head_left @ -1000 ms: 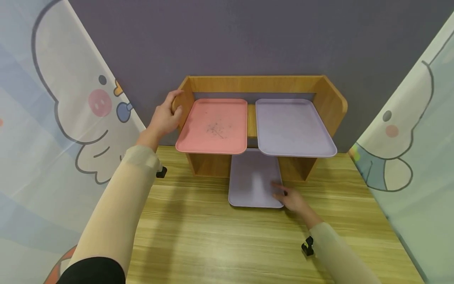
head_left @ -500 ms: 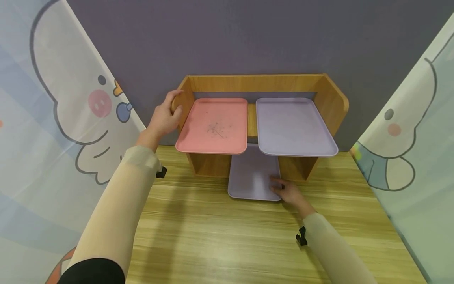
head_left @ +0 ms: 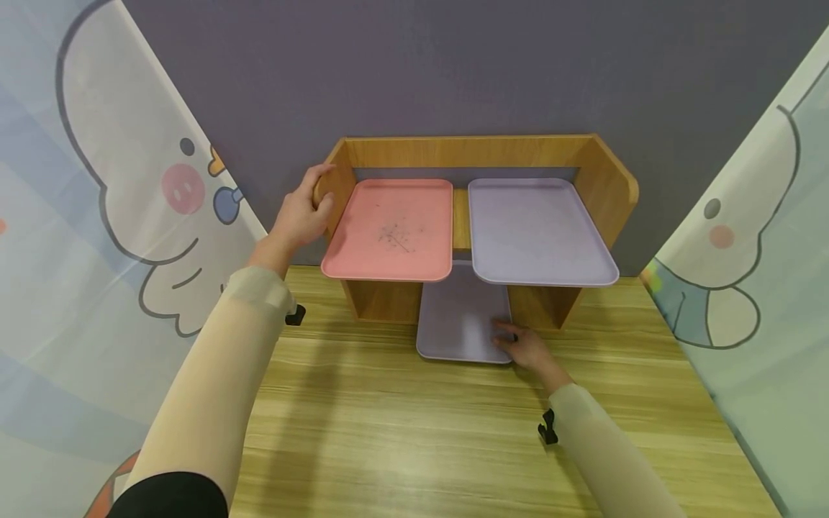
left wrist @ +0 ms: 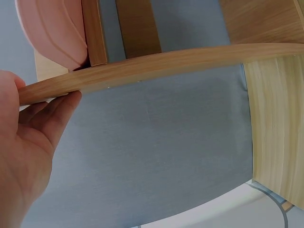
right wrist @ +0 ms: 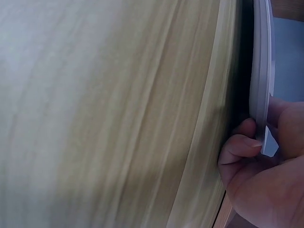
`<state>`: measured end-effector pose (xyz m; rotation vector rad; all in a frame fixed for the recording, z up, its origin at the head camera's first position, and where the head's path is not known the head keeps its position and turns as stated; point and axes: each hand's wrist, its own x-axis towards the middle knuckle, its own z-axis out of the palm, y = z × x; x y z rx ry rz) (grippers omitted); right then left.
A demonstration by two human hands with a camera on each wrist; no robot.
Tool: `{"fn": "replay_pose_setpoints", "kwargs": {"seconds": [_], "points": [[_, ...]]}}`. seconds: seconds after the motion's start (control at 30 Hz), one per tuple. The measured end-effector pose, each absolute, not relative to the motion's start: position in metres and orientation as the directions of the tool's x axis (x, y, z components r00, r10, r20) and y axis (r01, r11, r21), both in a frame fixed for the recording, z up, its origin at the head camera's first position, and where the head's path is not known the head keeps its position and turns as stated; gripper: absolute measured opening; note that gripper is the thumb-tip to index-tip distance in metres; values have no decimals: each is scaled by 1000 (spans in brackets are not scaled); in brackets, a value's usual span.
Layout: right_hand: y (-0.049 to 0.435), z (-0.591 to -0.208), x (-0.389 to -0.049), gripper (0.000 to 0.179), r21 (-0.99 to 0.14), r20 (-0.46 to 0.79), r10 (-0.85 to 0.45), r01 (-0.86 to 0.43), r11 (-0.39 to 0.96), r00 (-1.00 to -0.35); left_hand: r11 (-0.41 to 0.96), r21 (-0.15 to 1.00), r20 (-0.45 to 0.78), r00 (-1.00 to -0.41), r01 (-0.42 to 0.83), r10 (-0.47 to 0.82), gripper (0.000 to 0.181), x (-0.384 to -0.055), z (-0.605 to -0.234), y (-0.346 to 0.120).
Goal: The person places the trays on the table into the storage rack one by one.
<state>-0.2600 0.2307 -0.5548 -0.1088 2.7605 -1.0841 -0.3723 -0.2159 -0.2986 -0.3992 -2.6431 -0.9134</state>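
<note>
A small wooden shelf (head_left: 466, 152) stands on the table against the dark wall. My left hand (head_left: 301, 216) grips the upper edge of its left side panel (left wrist: 142, 67), thumb on one side and fingers on the other. Below the upper board, a purple tray (head_left: 456, 316) lies partly inside the middle of the shelf, its front part sticking out over the table. With my right hand (head_left: 527, 352) I pinch this tray's right edge near the front corner. The right wrist view shows the fingers (right wrist: 237, 147) curled under the tray's edge. Its back end is hidden beneath the shelf.
On the upper level sit a pink tray (head_left: 395, 230) with a dark plant print at left and a second purple tray (head_left: 537, 230) at right. Both jut past the board's front. Cartoon-printed curtains (head_left: 129, 180) flank the wood-grain table (head_left: 401, 432).
The lower purple tray has slid a little farther back under the shelf, and my right hand has moved forward with it. My left hand stays on the side panel.
</note>
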Motion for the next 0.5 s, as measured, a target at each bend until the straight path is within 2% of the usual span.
{"fn": "replay_pose_setpoints", "kwargs": {"seconds": [0.2, 0.33, 0.43, 0.5], "points": [[236, -553, -256, 54, -683, -126, -108, 8, 730, -986, 706, 610, 316, -927, 360, 200, 65, -373, -298, -214], [241, -552, -245, 54, -698, -50, -101, -37, 716, -994, 645, 664, 322, -923, 379, 210, 79, -359, -302, -219], [245, -544, -230, 54, -692, 40, -87, -90, 716, -995, 621, 617, 460, -862, 483, 214, 77, -336, -306, -224], [247, -534, -216, 53, -667, 102, -89, -135, 733, -991, 606, 530, 580, -775, 593, 251, 72, -315, -310, -225]]}}
